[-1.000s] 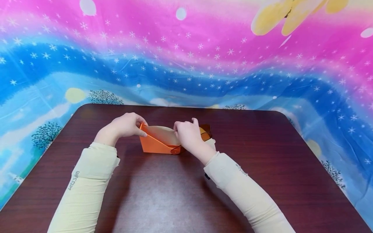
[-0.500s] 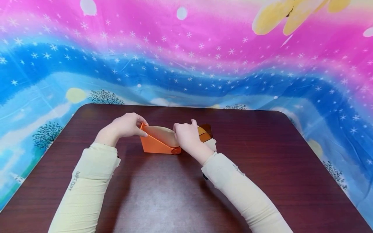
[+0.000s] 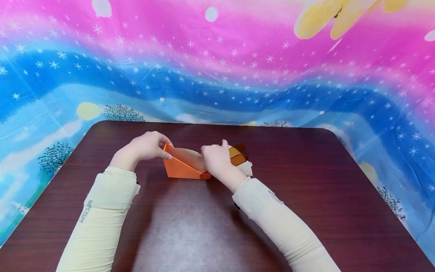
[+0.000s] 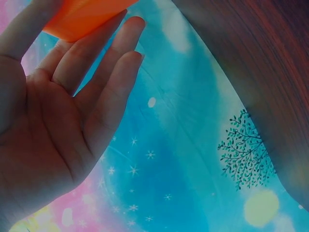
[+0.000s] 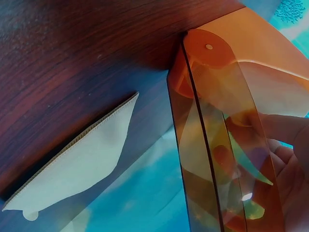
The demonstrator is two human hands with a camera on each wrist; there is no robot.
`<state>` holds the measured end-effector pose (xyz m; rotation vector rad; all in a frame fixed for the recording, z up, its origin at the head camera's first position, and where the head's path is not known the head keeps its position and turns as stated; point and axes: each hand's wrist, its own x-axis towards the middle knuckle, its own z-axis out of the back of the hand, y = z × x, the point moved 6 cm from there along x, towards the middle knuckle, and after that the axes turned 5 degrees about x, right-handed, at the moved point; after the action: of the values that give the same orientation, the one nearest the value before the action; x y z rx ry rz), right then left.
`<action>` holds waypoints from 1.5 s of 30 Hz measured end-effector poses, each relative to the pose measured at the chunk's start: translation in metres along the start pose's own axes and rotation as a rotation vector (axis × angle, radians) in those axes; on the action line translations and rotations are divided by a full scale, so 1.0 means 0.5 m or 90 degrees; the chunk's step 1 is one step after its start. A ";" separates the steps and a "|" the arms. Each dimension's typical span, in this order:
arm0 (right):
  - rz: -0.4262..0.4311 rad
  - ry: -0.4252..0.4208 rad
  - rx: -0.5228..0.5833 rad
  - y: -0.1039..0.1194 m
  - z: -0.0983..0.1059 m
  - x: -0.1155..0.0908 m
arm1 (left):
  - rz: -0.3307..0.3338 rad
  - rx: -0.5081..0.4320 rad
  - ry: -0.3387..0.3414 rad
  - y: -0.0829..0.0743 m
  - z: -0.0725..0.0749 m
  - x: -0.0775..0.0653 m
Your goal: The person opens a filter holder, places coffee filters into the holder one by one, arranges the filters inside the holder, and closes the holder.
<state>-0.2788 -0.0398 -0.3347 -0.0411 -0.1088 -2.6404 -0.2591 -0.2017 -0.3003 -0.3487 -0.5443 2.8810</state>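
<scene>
An orange box with a hinged, see-through brown lid stands on the table, its lid swung open to the right. Cream paper coffee filters stand inside it. My left hand pinches the box's tall left end between thumb and fingers; in the left wrist view only an orange corner shows. My right hand reaches into the box at the hinge end, thumb and fingers at the filters, fingertips partly hidden. Another coffee filter with a crimped edge lies on the table beyond the lid.
The dark wooden table has rounded far corners. A printed cloth in pink and blue hangs close behind its far edge and along both sides.
My right hand and forearm have shifted slightly left and down, showing more of the lid and the loose filter. The left hand and the box stay practically in place.
</scene>
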 end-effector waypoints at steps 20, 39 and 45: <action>-0.152 -0.187 0.197 -0.228 0.161 -0.017 | -0.006 0.007 -0.001 -0.001 0.005 -0.002; -0.310 0.160 0.249 -0.337 -0.113 -0.027 | -0.005 -0.005 0.006 0.001 -0.001 0.000; -0.338 0.160 0.233 -0.346 -0.112 -0.021 | -0.008 -0.003 0.004 0.000 0.000 0.001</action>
<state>-0.3528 0.1120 -0.4033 0.5057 -0.5846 -3.0707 -0.2596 -0.2016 -0.3005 -0.3537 -0.5506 2.8663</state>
